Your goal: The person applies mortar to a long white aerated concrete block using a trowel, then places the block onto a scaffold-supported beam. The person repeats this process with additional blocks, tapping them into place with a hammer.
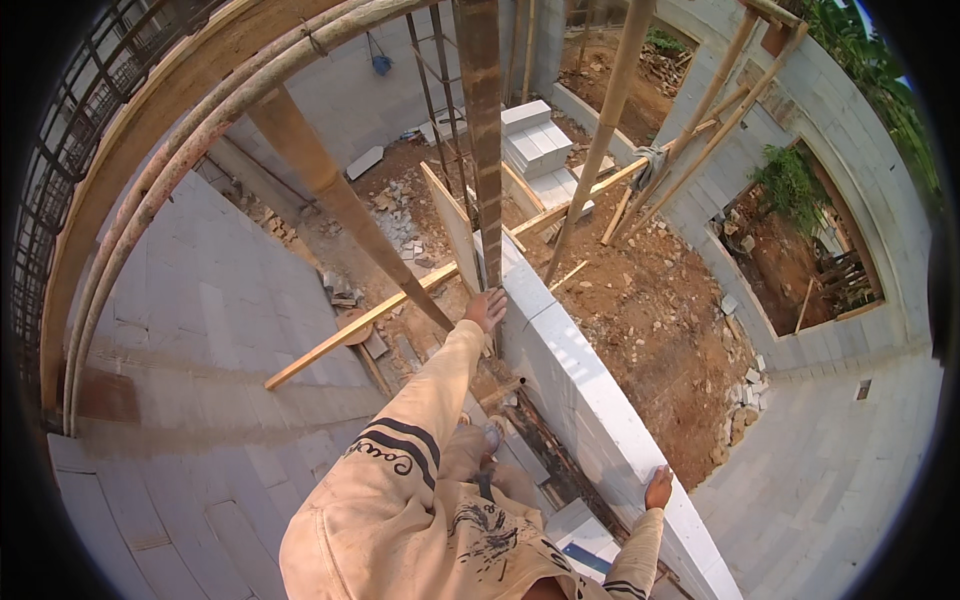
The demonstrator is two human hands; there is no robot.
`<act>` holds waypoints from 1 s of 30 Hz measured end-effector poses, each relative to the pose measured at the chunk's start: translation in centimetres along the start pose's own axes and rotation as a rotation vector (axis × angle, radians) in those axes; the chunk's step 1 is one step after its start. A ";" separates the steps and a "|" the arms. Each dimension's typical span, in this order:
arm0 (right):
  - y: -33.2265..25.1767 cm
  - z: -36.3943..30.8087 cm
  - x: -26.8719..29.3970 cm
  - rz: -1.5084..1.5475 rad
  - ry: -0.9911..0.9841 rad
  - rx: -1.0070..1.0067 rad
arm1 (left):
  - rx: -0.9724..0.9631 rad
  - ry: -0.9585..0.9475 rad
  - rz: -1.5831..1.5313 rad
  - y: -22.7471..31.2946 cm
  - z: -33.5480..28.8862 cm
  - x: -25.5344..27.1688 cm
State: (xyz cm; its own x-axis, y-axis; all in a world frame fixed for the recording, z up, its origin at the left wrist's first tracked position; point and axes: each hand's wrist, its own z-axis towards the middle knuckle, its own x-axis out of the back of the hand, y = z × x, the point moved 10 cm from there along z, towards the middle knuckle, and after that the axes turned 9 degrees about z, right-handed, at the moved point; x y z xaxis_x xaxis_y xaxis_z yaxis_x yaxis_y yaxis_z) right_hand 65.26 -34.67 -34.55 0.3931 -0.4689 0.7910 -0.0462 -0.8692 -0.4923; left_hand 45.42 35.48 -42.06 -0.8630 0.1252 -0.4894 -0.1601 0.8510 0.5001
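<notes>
My left hand (486,310) is stretched forward, its fingers extended flat against the foot of an upright wooden board (484,150), next to the far end of a block wall. That wall of white lightweight blocks (580,375) runs from the middle of the view to the lower right, with a joint showing in its top. My right hand (658,487) rests on the wall's top edge nearer to me, its fingers laid against the block and partly hard to make out. Neither hand carries a loose thing.
Slanting wooden props (345,195) and bamboo poles (605,130) stand around the wall. A yellowish timber (365,325) crosses on the left. White blocks (538,145) are stacked beyond. Rubble and reddish soil (650,330) cover the ground at right, below a window opening (800,240).
</notes>
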 end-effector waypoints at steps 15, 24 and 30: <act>-27.3 -7.8 -8.4 0.323 0.064 0.258 | 0.123 0.042 -0.238 -1.3 3.0 1.0; -51.4 0.7 -20.5 0.428 -0.180 0.656 | 0.010 0.141 0.794 7.6 5.2 5.1; -62.1 7.3 -30.4 0.457 -0.365 0.692 | -1.008 -0.094 1.884 14.2 10.3 -3.3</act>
State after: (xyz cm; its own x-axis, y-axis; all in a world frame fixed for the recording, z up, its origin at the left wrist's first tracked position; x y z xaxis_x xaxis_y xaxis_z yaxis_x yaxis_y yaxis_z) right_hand 62.89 34.66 -30.68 0.7439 -0.5642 0.3582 0.2464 -0.2667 -0.9318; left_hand 50.92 52.37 -40.67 -0.2424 0.3281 0.9130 0.4801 -0.7773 0.4067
